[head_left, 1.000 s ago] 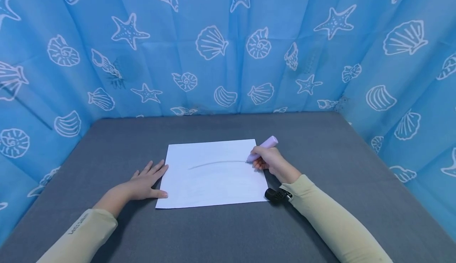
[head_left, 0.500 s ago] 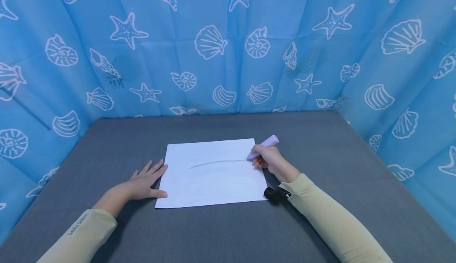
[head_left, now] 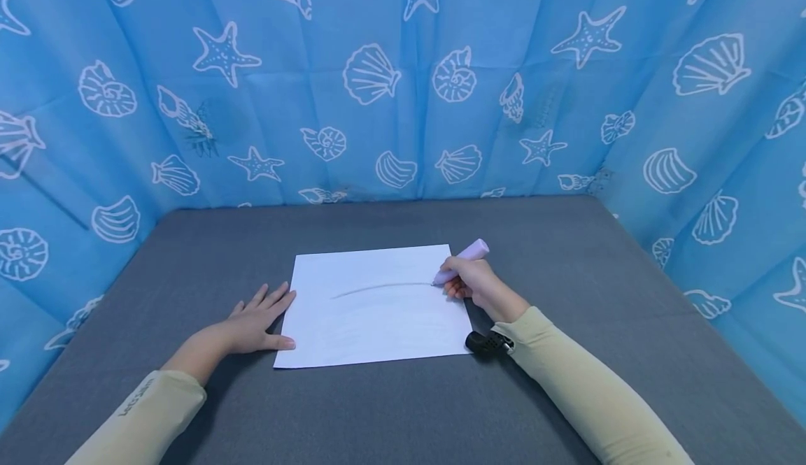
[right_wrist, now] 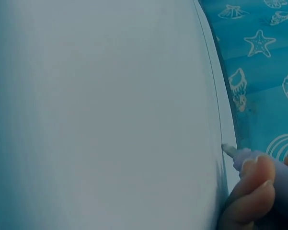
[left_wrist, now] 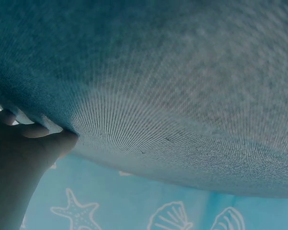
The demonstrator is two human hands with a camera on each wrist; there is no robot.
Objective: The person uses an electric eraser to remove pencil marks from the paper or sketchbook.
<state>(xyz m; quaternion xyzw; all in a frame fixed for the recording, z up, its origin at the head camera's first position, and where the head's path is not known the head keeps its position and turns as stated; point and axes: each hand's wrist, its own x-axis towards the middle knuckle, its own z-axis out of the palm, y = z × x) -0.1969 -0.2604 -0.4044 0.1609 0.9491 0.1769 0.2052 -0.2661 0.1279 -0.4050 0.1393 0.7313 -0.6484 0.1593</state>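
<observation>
A white sheet of paper [head_left: 371,332] lies on the grey table, with one thin, gently arched grey line [head_left: 378,287] across its upper half. My right hand [head_left: 481,287] pinches a thick lavender marker [head_left: 467,252] at the sheet's right edge. The marker's tip is at the right end of the line; in the right wrist view the pale tip [right_wrist: 228,150] sits right on it. At the left edge of the paper my left hand [head_left: 255,322] rests with fingers spread, thumb and fingertips over the edge. The left wrist view shows the same hand [left_wrist: 24,148] from low down.
Dark grey cloth [head_left: 378,416] covers the table. A blue curtain [head_left: 283,122] with white shells and starfish hangs behind it and at both sides. On the right wrist, a small black device [head_left: 486,343] sits by the paper's lower right corner.
The right hand and marker have shifted very slightly left in the last half second. The left hand stays in place on the paper's edge, and the line looks the same.
</observation>
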